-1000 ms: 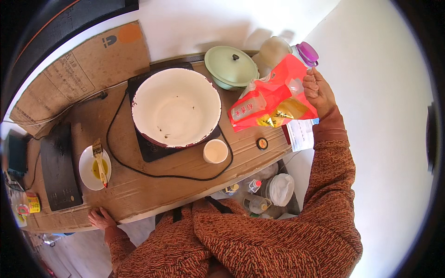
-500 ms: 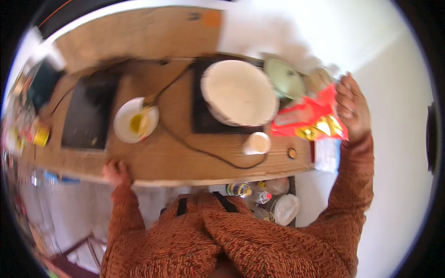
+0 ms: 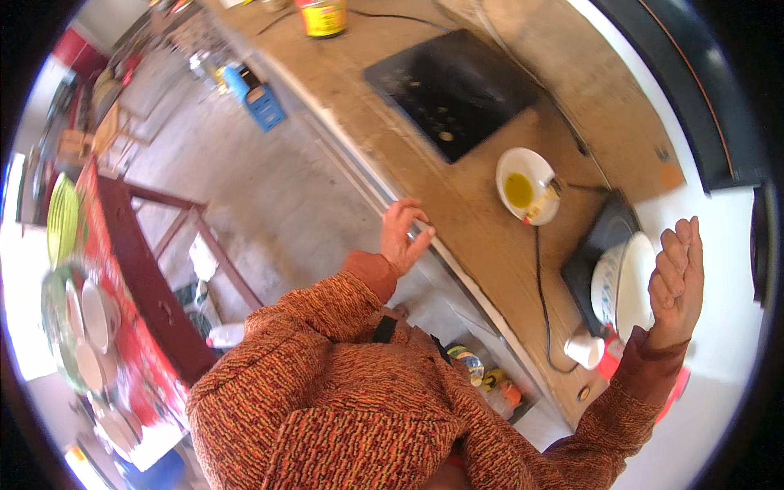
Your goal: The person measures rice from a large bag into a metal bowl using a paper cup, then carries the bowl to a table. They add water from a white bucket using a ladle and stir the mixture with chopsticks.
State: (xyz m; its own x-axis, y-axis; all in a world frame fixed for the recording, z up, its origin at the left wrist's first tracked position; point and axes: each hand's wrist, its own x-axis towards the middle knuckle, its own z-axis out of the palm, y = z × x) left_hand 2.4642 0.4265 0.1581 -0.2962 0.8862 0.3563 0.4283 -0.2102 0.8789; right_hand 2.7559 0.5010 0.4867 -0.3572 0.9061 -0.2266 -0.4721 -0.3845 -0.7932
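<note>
My left hand (image 3: 404,237) rests on the counter's front edge, open, fingers apart and slightly bent. To the right, my raised right hand (image 3: 679,282) is beside the white basin (image 3: 635,282), fingers pointing up and partly bent; I see nothing in it. A red bag (image 3: 608,359) lies partly hidden under my right forearm. Close to the bag stands a white cup (image 3: 584,351). A white bowl (image 3: 504,175) on the brown counter (image 3: 490,245) has yellow liquid (image 3: 518,190) and a brush-like tool (image 3: 545,202) in it.
A black flat plate (image 3: 449,90) lies beyond my left hand, near a jar with a yellow label (image 3: 324,18). A dark cable (image 3: 539,302) crosses the counter. At left are a red-topped table (image 3: 122,269) with stacked bowls (image 3: 100,317) and a blue crate (image 3: 264,106) on the floor.
The view has turned left, bringing the floor and red-topped table in. My left hand stays at the counter edge. My right hand now appears beside the basin, its forearm over the red bag.
</note>
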